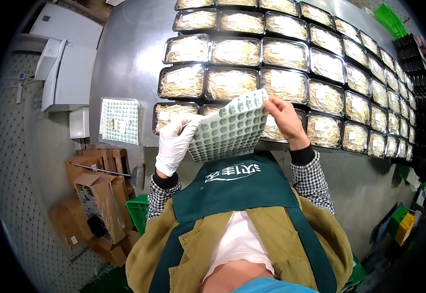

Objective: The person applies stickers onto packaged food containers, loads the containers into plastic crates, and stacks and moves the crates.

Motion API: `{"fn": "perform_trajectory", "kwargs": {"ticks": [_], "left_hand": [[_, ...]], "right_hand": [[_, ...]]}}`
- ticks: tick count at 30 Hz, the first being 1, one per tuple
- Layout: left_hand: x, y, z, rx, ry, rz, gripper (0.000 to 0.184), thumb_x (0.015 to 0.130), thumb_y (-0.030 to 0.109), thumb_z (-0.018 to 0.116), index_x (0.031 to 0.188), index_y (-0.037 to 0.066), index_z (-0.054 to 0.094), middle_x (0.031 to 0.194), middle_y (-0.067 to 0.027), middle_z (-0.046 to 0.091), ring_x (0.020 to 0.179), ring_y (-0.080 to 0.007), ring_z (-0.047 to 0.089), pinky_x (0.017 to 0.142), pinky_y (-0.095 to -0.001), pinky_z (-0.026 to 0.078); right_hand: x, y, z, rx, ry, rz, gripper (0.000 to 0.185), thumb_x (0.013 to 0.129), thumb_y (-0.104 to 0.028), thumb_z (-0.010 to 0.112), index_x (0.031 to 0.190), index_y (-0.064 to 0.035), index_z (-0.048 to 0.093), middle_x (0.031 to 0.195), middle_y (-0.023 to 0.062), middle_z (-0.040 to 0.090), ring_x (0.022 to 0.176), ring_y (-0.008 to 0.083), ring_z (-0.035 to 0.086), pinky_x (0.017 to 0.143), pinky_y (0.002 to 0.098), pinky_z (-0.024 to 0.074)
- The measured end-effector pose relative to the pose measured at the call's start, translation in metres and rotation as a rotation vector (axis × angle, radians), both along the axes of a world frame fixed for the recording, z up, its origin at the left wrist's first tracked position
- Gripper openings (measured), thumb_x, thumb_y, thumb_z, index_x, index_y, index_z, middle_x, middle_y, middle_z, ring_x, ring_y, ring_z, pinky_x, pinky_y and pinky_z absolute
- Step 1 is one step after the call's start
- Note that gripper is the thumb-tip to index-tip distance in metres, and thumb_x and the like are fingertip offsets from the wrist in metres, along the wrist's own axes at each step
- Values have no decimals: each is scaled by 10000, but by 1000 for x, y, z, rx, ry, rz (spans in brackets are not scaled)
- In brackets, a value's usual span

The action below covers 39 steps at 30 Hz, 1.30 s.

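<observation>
Spanning the metal table [120, 58], black trays of sprouts [232, 84] stand in rows. Before them, the sticker sheet [232, 124] hangs between the gloved left hand [176, 139], fingers clamped on its left edge, and the bare right hand [286, 119], fingers pinching its upper right corner.

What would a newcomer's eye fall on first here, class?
Probably the rows of black trays covering much of the metal table. Next, the sheet of green round stickers at the table's near edge, held between the gloved left hand and bare right hand.
</observation>
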<state>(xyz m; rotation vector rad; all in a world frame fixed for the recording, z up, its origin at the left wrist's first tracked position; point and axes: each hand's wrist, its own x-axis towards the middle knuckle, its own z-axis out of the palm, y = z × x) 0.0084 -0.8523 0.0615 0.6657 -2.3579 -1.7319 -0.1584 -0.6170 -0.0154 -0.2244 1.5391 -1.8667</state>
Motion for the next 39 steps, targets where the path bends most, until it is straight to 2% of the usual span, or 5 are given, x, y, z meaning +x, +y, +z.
{"fn": "perform_trajectory", "kwargs": {"ticks": [7, 19, 28, 34, 39], "left_hand": [[-22, 4, 11, -701, 21, -308, 494, 700, 122, 770, 1164, 100, 602, 854, -67, 646, 752, -170, 633, 688, -260, 499], [4, -2, 0, -410, 82, -258, 86, 794, 47, 661, 879, 46, 650, 748, -87, 608, 673, -198, 600, 631, -281, 470], [14, -4, 23, -440, 124, -355, 57, 796, 55, 663, 850, 44, 648, 749, -95, 618, 680, -221, 619, 614, -288, 484], [7, -6, 31, -650, 226, -404, 94, 756, 45, 680, 831, 71, 630, 725, -80, 604, 666, -233, 610, 598, -303, 482], [0, -11, 33, -704, 238, -443, 79, 767, 74, 688, 818, 68, 629, 718, -80, 591, 662, -237, 597, 605, -310, 473]], "right_hand": [[21, -10, 43, -48, 119, -13, 160, 864, -104, 637, 941, 35, 655, 847, 31, 668, 751, 53, 577, 681, 193, 455], [32, -8, 47, -21, 762, -178, 61, 760, -11, 690, 808, -22, 655, 922, 62, 640, 935, 176, 561, 812, 295, 439], [19, -8, 59, 31, 299, 74, 173, 806, -47, 686, 900, -14, 545, 815, 20, 603, 757, 67, 562, 715, 242, 475], [-8, -22, 115, 280, 1449, 455, 560, 775, -242, 699, 1265, -76, 484, 1115, 95, 547, 1019, 261, 529, 954, 405, 379], [-15, -29, 116, 273, 1548, 588, 275, 757, -145, 687, 1025, -152, 625, 863, 5, 561, 854, 180, 544, 831, 337, 395]]}}
